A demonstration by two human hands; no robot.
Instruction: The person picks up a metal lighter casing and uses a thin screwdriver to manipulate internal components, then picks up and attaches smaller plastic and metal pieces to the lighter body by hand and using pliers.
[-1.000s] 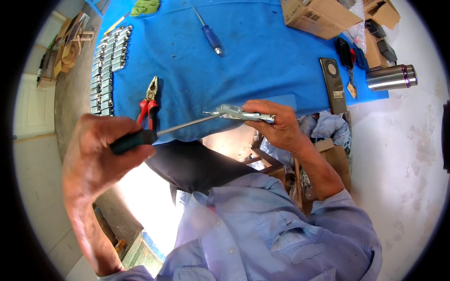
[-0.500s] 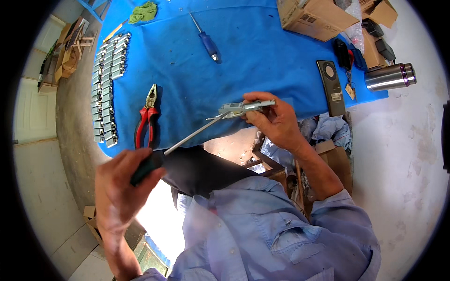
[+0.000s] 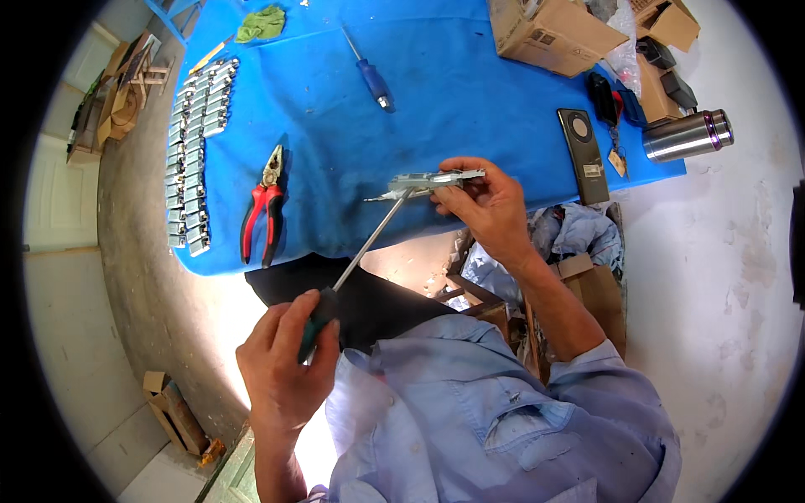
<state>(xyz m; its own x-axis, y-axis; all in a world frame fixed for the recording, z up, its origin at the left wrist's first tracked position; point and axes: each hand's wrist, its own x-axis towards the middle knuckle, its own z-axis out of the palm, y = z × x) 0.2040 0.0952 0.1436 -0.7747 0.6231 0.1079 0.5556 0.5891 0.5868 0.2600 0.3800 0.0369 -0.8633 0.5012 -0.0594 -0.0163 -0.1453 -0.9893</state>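
My left hand point(image 3: 289, 360) is closed round the dark green and black handle of a screwdriver point(image 3: 373, 237). The long shaft slants up to the right, and its tip meets the underside of a flat grey metal part point(image 3: 423, 182). My right hand point(image 3: 486, 205) grips the right end of that part between thumb and fingers, above the near edge of the blue-covered table. The exact contact of the tip is too small to make out. Red and black combination pliers point(image 3: 266, 205) lie left of the part, jaws pointing away from me.
Rows of small metal pieces point(image 3: 194, 159) line the table's left side. Farther off lie a blue-handled screwdriver point(image 3: 371, 80) and a green cloth point(image 3: 261, 24). At right are a phone point(image 3: 584, 155), keys point(image 3: 617, 159), a steel flask point(image 3: 689, 136) and a cardboard box point(image 3: 553, 38).
My left hand has swung right and nearer my body, so the screwdriver stands steeper against the metal part. My right hand keeps its hold, almost in place.
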